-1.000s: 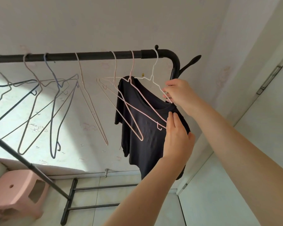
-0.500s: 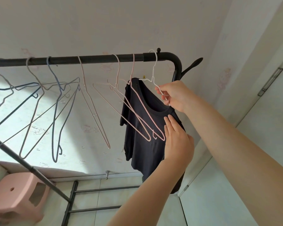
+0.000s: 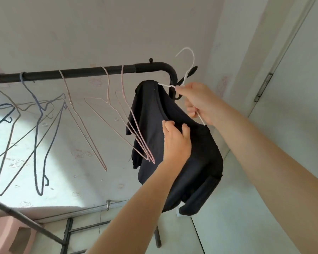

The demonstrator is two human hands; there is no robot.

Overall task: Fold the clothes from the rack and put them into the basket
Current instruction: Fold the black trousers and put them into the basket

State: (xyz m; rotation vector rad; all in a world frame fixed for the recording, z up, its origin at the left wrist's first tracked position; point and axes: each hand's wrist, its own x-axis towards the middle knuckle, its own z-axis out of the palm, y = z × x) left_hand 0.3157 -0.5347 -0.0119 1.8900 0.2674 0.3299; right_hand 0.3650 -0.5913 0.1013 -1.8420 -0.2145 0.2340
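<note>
A black T-shirt [image 3: 195, 162] hangs on a white wire hanger [image 3: 188, 70] whose hook is now off and to the right of the black rack bar [image 3: 81, 75]. My right hand [image 3: 198, 101] grips the hanger's shoulder wire just below the hook. My left hand [image 3: 176, 142] pinches the shirt's neckline, fingers curled over the collar edge. The basket is out of sight.
Several empty wire hangers [image 3: 106, 110], pink, grey and blue, hang along the bar to the left. The rack's curved end post [image 3: 173, 81] is behind the shirt. A pink stool [image 3: 13, 235] stands at the lower left. A white door [image 3: 292, 125] is on the right.
My right hand has lifted the white hanger off the bar and moved it right with the shirt. My left hand rose from the shirt's chest to pinch the collar.
</note>
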